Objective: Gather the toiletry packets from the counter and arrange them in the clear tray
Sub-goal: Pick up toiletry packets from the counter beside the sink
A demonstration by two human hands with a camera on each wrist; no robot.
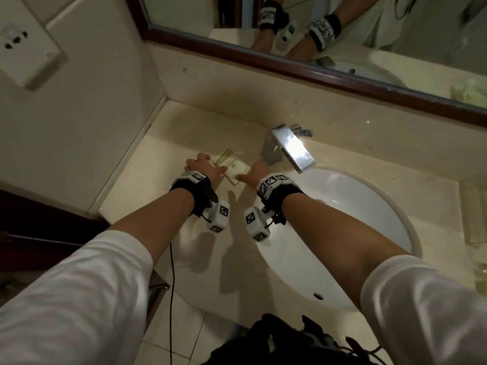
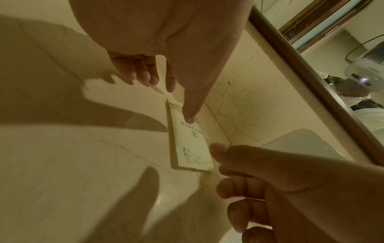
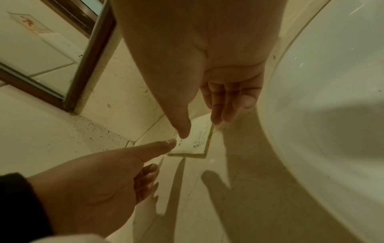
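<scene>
One cream toiletry packet [image 1: 237, 168] with gold stripes at one end, printed text and a saw-tooth edge lies flat on the beige counter [image 1: 163, 143], left of the faucet. My left hand [image 1: 204, 165] reaches it from the left, and its thumb tip presses on the packet [image 2: 191, 144] near the text. My right hand [image 1: 253, 173] comes from the right, its thumb tip touching the packet [image 3: 197, 139] and its fingers [image 3: 224, 105] straight beyond it. Neither hand is closed round the packet. A thin pale edge [image 2: 156, 89] shows under my left fingers; I cannot tell what it is.
A chrome faucet [image 1: 287, 148] stands just right of my hands above the white sink basin [image 1: 369, 206]. A brown-framed mirror [image 1: 290, 67] runs along the back wall, and a wall socket [image 1: 23, 46] sits at the left. Faint clear items [image 1: 475, 219] stand at the counter's far right.
</scene>
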